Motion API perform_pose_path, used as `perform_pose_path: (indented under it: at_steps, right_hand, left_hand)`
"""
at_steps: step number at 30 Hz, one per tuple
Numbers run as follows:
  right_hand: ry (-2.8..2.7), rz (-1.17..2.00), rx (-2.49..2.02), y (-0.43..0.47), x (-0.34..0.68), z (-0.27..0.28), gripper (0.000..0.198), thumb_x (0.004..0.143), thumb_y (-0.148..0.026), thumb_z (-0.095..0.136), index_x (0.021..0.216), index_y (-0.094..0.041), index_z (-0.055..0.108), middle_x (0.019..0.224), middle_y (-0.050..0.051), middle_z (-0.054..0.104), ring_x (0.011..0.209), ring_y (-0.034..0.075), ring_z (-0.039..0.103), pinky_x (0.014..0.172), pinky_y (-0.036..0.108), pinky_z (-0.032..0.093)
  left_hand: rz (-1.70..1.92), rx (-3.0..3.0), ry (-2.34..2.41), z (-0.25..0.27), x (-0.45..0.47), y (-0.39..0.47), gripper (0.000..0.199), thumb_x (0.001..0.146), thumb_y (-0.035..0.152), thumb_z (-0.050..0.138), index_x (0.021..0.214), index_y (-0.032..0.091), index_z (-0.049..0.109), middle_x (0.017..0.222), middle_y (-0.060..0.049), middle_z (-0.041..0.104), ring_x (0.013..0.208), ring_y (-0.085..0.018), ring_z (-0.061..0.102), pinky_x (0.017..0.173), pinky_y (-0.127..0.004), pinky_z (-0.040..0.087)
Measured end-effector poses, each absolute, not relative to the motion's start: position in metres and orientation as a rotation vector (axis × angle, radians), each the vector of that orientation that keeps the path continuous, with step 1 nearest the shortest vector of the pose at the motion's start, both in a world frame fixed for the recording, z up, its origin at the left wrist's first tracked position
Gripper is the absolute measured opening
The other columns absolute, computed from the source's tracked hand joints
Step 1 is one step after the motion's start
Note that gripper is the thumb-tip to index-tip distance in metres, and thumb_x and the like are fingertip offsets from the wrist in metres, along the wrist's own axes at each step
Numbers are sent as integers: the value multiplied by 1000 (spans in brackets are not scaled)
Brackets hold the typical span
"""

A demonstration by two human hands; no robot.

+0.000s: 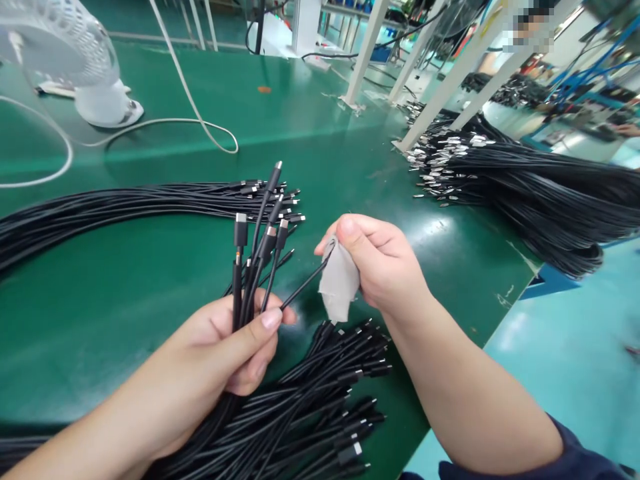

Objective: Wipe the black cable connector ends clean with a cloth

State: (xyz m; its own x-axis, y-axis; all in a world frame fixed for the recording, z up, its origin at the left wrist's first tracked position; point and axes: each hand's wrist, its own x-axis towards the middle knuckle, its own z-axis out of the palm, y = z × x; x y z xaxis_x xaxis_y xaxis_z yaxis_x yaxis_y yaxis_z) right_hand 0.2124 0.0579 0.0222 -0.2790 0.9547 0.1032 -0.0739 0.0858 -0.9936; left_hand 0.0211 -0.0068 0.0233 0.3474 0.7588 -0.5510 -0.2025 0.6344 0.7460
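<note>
A bunch of black USB cables (pixel 245 287) stands up out of my left hand (pixel 240 347), which is closed round them with the connector ends fanned upward. One cable leans right from under my left thumb. My right hand (pixel 380 260) pinches a light grey cloth (pixel 341 283) folded about that cable's end, so its connector is hidden. Below my hands lies a loose pile of black cables (pixel 300 400), their metal tips pointing right. Beyond my left hand, another bundle of cables (pixel 165 200) stretches in from the left edge.
A white fan (pixel 100 73) with a white cord (pixel 200 120) stands at the back left of the green table (pixel 320 153). At the right, a large heap of black cables (pixel 530 180) lies beside pale metal posts (pixel 430 93). The table's edge runs along the right.
</note>
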Motion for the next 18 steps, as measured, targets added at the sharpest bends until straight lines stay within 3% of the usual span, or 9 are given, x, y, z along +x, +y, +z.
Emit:
perform_pose_path:
  at_steps: [6,10,15,18]
  right_hand:
    - [-1492,1472,-934,58,215,29,22,74,-36,76,75,-19,62,60,-3,55,48,8,46,43,21,35]
    - [-1562,1462,-910,57,217,33,17,80,-36,70,79,-19,66,57,-4,51,45,6,40,40,20,30]
    - [-1510,1441,-915,58,219,31,23,75,-37,75,68,-18,62,51,-5,45,41,5,36,38,19,27]
    - [-1490,1475,-908,58,218,29,20,77,-34,74,72,-19,62,50,-6,46,39,5,37,36,19,27]
  left_hand:
    - [681,627,1035,22,21,-7,33,73,45,75,65,20,55,44,8,40,41,-7,25,39,-22,17]
    - [688,621,1034,23,21,-6,31,71,46,77,71,20,59,45,8,41,41,-6,24,39,-20,18]
    - [696,653,1017,23,22,-7,34,70,47,78,71,19,59,46,8,41,41,-5,25,38,-18,18]
    - [713,601,970,22,20,-7,31,72,43,78,72,18,59,45,9,42,41,-4,23,37,-16,17]
